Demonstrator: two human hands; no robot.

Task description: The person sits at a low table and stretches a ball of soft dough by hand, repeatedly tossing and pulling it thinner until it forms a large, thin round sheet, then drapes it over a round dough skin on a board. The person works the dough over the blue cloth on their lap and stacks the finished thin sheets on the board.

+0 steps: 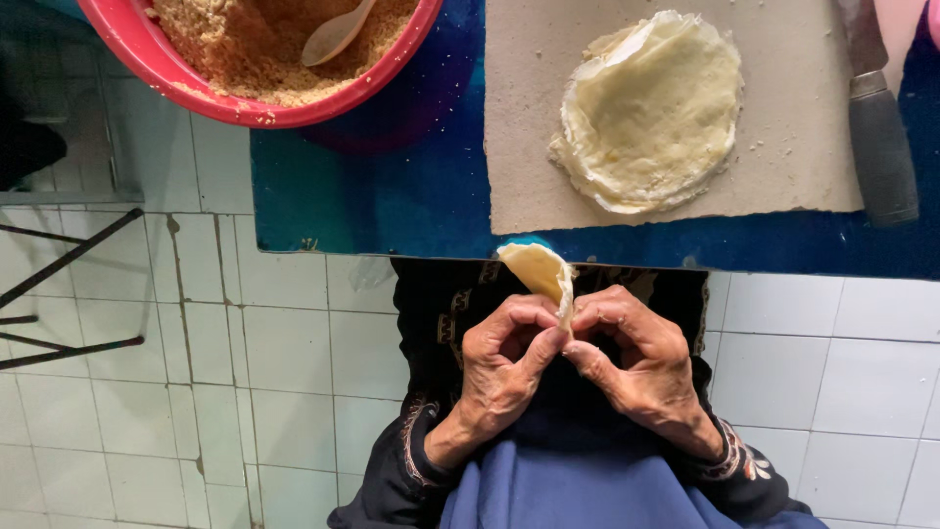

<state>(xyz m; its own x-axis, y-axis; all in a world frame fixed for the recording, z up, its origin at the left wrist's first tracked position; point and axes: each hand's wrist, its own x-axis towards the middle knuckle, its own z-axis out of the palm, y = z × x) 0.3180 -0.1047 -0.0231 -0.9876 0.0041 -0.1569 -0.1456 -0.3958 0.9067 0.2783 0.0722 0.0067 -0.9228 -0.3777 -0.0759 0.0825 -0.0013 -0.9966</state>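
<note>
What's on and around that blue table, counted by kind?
Red bowl of crumbly filling: 1
Spoon: 1
Grey board: 1
Stack of round dough sheets: 1
Knife: 1
Folded dough piece, pinched by left hand and right hand: 1
Total: 6

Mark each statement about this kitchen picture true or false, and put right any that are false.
1. Both hands pinch a folded piece of dough. True: the left hand and right hand hold it between them.
2. The bowl is blue. False: it is red, and it holds brown crumbs.
3. A spoon lies in the bowl. True.
4. The stack of thin dough rounds sits on the floor tiles. False: it rests on a grey board on the blue table.
5. A knife lies to the right of the stack. True.
</note>
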